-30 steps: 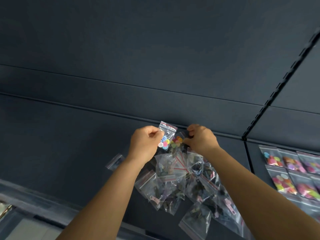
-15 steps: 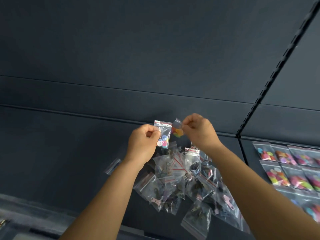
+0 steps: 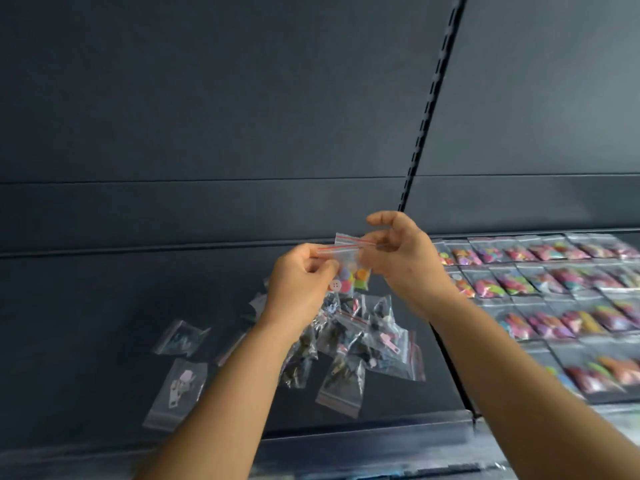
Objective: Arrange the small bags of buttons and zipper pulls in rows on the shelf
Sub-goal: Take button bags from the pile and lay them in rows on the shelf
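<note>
Above the dark shelf (image 3: 104, 299), my left hand (image 3: 298, 282) pinches a small clear bag with a white and coloured buttons (image 3: 337, 277). My right hand (image 3: 401, 258) pinches a second clear bag of bright buttons (image 3: 360, 268) by its red-striped top, index finger lifted. The two bags overlap between my hands. Below them lies a loose pile of bags with zipper pulls (image 3: 349, 341). Rows of button bags (image 3: 540, 282) lie flat on the shelf section at the right.
Two stray bags lie left of the pile: one with pale zipper pulls (image 3: 180, 389) and one with dark contents (image 3: 180, 337). A slotted upright (image 3: 429, 105) divides the dark back panel. The shelf's front lip (image 3: 346, 434) runs below.
The view has swung right and down, showing more of the arranged rows. Both hands have lifted their bags and brought them together, so that the two bags now overlap.
</note>
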Demonstrator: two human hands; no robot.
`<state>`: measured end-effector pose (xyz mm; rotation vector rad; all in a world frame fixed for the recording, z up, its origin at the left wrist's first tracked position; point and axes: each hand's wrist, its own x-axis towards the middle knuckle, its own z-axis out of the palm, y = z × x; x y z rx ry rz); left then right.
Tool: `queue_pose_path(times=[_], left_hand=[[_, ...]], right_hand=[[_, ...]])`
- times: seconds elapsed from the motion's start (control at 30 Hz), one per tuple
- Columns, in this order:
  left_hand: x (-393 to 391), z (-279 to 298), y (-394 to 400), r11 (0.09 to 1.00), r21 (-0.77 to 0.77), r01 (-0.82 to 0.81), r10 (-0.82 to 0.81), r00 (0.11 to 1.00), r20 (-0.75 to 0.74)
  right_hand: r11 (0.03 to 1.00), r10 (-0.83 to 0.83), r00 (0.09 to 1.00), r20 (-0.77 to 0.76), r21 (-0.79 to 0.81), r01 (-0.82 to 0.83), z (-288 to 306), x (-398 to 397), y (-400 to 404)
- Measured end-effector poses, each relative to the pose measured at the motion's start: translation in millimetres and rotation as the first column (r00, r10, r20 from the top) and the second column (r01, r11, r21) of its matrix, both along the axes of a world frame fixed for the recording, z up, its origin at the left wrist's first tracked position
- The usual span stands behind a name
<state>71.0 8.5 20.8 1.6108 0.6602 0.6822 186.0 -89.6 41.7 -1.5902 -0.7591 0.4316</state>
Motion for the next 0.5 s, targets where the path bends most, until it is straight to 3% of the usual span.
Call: queue_pose_path(times=[0.17, 0.3, 0.4, 0.5], left_hand=[[24, 5, -34, 0.994, -0.033, 0.108, -0.108, 0.994, 0.006], [51, 10, -63, 0.988, -0.027, 0.155, -0.154, 0.988, 0.023], [76, 13, -94, 0.976, -0.096, 0.196, -0.193, 0.98, 0.038], [106, 10, -126, 0.981, -0.069, 0.182, -0.181, 0.983, 0.013]], right_hand=[[0.989, -0.144, 0.982, -0.122, 0.025, 0.148, -3, 16, -41], [0.989, -0.147, 0.979, -0.14, -0.033, 0.144, -5, 35, -77], [0.983, -0.173, 0.97, -0.174, 0.026, 0.18, -4, 57, -105], [0.975, -0.2, 0.963, -0.181, 0.06, 0.214, -4, 85, -136]])
